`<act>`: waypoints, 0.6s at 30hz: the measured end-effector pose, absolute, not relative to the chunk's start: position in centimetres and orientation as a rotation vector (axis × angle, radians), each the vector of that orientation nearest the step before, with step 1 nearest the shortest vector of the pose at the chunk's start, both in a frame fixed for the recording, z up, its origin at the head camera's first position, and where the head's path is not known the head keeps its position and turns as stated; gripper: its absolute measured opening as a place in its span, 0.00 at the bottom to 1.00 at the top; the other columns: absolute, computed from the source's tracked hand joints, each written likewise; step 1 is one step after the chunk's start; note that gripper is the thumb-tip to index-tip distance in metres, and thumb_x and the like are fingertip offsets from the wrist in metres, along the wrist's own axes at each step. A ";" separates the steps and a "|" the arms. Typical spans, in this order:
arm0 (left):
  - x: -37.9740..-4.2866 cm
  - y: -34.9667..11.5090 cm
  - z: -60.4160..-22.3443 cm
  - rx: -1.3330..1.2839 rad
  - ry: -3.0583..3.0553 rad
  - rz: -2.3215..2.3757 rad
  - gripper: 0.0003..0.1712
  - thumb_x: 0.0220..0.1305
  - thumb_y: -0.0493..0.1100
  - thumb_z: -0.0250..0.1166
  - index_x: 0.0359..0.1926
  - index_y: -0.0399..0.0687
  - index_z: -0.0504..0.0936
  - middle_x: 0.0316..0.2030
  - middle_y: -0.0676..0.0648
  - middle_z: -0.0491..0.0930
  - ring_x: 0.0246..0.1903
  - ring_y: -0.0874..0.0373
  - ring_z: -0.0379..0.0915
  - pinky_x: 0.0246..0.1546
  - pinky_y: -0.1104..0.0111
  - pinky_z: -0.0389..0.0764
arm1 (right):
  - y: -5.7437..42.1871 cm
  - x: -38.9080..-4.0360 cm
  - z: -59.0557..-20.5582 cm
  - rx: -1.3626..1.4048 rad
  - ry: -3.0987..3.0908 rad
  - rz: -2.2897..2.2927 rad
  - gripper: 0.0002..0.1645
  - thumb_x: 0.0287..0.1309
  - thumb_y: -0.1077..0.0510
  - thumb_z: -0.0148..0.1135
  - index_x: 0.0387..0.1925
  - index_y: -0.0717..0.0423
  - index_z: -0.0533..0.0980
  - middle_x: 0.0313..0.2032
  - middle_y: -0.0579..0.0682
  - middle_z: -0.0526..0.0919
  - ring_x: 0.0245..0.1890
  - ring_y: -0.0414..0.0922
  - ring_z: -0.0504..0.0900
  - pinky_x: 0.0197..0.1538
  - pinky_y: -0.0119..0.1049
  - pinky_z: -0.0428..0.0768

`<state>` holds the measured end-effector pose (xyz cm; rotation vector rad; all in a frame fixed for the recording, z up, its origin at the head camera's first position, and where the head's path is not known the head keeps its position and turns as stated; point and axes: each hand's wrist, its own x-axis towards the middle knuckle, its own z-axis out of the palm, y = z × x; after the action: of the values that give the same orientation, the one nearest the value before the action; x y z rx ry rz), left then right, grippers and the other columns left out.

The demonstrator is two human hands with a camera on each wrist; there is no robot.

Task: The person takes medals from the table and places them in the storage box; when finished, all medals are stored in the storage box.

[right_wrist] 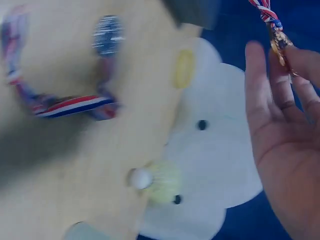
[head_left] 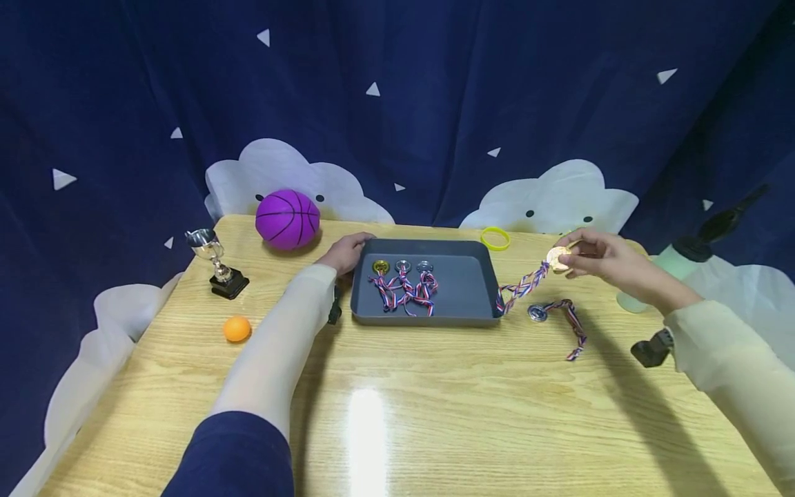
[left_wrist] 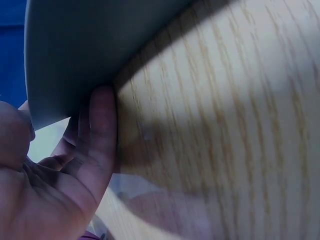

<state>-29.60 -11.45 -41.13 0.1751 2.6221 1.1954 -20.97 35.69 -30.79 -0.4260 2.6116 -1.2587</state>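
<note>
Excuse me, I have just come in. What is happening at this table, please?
A person's right hand pinches a gold medal above the table, to the right of a grey tray, with its striped ribbon hanging toward the tray. The left hand holds the tray near its far left corner. Three medals lie side by side in the tray. One silver medal lies on the table, right of the tray.
</note>
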 end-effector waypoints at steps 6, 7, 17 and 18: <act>-29.7 -11.7 -41.2 0.167 2.623 1.197 0.26 0.86 0.42 0.39 0.74 0.52 0.72 0.77 0.41 0.67 0.79 0.42 0.58 0.83 0.49 0.56 | 33.2 -22.3 -28.0 -0.466 2.326 -1.581 0.16 0.78 0.62 0.55 0.62 0.51 0.78 0.43 0.41 0.86 0.44 0.38 0.87 0.46 0.29 0.88; -29.7 -11.7 -41.2 0.167 2.621 1.200 0.26 0.85 0.42 0.39 0.74 0.52 0.73 0.77 0.41 0.67 0.79 0.42 0.58 0.83 0.49 0.56 | 32.5 -22.6 -27.8 -0.485 2.268 -1.627 0.17 0.78 0.63 0.55 0.62 0.51 0.78 0.44 0.42 0.86 0.43 0.38 0.86 0.45 0.29 0.88; -29.8 -11.6 -41.2 0.177 2.643 1.181 0.25 0.85 0.40 0.40 0.73 0.52 0.74 0.76 0.40 0.69 0.78 0.40 0.60 0.82 0.48 0.60 | 25.3 -26.2 -30.0 -0.458 2.162 -1.597 0.14 0.75 0.65 0.58 0.58 0.60 0.73 0.38 0.43 0.88 0.37 0.36 0.85 0.42 0.28 0.87; -29.7 -11.5 -41.2 0.170 2.629 1.191 0.26 0.85 0.40 0.39 0.73 0.51 0.73 0.77 0.40 0.68 0.79 0.41 0.59 0.83 0.49 0.58 | 24.7 -26.6 -30.6 -0.450 2.187 -1.556 0.13 0.75 0.65 0.58 0.57 0.61 0.72 0.37 0.43 0.88 0.37 0.37 0.85 0.41 0.28 0.87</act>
<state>-29.69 -11.51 -41.15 0.1702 2.6287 1.1912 -26.60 24.72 -30.58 -0.4500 2.1874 -1.5558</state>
